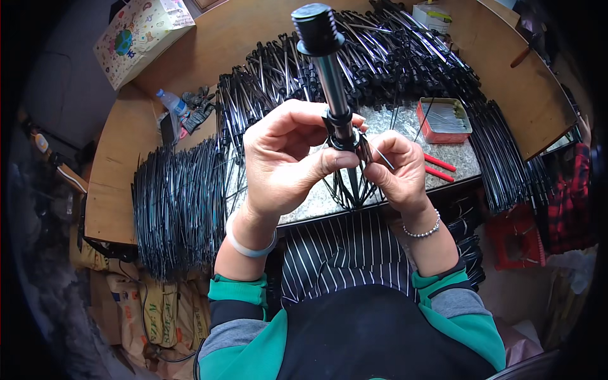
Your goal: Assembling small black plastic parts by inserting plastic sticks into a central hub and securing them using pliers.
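An umbrella frame (pixel 332 82) stands almost upright in front of me, its ridged black end up and its thin dark ribs hanging below. My left hand (pixel 282 155) is closed round its metal shaft, with thumb and fingers at the black collar. At the collar's right side, my right hand (pixel 402 174) pinches a thin rib or wire; the fingertips partly hide it. A pair of red handles (pixel 441 167) lies just beyond my right hand. Behind them sits a red tin (pixel 444 135) holding many thin metal pins.
Many umbrella frames (pixel 278 69) are piled along the back of the curved wooden bench (pixel 111 202). Bundles of dark ribs (pixel 180 209) lie at the left, more at the right (pixel 506 152). A plastic bottle (pixel 171 101) and a paper bag (pixel 142 41) are at back left.
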### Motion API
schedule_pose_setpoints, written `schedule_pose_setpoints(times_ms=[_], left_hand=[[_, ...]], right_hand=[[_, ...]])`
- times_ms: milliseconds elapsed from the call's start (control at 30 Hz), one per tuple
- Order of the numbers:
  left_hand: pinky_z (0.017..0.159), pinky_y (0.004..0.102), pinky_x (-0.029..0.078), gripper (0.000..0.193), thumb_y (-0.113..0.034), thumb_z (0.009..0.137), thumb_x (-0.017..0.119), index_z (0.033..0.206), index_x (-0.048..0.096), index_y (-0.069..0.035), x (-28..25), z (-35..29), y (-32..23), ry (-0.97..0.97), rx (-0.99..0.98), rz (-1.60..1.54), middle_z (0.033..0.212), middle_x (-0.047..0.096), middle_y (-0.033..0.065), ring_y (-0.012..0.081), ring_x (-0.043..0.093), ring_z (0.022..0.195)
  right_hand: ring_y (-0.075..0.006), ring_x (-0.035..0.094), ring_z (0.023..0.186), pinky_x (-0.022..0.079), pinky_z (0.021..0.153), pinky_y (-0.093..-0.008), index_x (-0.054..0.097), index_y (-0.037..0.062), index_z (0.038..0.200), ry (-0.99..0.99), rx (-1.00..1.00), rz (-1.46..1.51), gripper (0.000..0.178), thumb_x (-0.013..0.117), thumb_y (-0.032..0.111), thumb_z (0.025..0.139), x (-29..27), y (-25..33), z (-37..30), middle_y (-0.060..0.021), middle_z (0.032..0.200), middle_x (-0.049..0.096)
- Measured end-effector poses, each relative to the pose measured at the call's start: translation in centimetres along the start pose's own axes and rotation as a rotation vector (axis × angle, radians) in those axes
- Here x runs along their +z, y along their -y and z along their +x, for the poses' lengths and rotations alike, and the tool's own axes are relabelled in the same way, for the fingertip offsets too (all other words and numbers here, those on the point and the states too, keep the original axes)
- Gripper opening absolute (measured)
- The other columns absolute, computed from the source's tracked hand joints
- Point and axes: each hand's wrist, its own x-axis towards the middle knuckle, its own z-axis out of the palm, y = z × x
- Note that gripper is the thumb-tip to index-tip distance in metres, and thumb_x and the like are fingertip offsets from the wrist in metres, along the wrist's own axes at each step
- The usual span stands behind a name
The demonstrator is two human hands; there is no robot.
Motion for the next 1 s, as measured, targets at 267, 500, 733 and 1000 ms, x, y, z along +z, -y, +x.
schedule_pose_setpoints(times_ms=[267,500,733,1000], left_hand=[[0.079,0.0328,0.052,0.03,0.007,0.07,0.069,0.096,0.055,0.004,0.1,0.3,0.1,-0.051,-0.003,-0.008,0.096,0.062,0.0167,0.0201,0.062,0.087],[0.075,0.0303,0.052,0.027,0.006,0.072,0.068,0.095,0.055,0.003,0.0,0.9,1.2,-0.128,0.001,-0.011,0.096,0.062,0.0164,0.0178,0.062,0.084],[0.077,0.0316,0.052,0.026,0.005,0.073,0.068,0.095,0.054,0.003,-0.4,1.0,0.7,-0.04,-0.042,-0.021,0.097,0.062,0.0177,0.0187,0.062,0.085],[0.078,0.0322,0.052,0.026,0.003,0.073,0.068,0.094,0.054,0.002,-0.3,1.4,0.6,0.008,-0.073,-0.043,0.098,0.062,0.0184,0.0192,0.063,0.086]], right_hand=[[-0.0152,0.059,0.092,0.048,0.082,-0.0274,0.05,-0.0019,0.092,-0.136,-0.056,-0.042,0.013,0.059,-0.001,0.082,0.8,-0.1,-0.1,-0.0157,0.102,0.059],[-0.0116,0.058,0.09,0.048,0.08,-0.0246,0.049,-0.0011,0.092,-0.327,-0.138,-0.222,0.011,0.057,0.001,0.084,2.5,-1.1,0.1,-0.0117,0.099,0.06],[-0.0135,0.057,0.089,0.045,0.082,-0.0271,0.053,0.0011,0.086,0.031,0.096,0.161,0.013,0.063,0.007,0.081,-1.5,-0.6,1.8,-0.0112,0.099,0.059],[-0.0148,0.057,0.087,0.045,0.082,-0.0286,0.055,0.0017,0.083,0.17,0.149,0.353,0.013,0.066,0.007,0.078,-2.7,-1.1,2.5,-0.0109,0.097,0.058]])
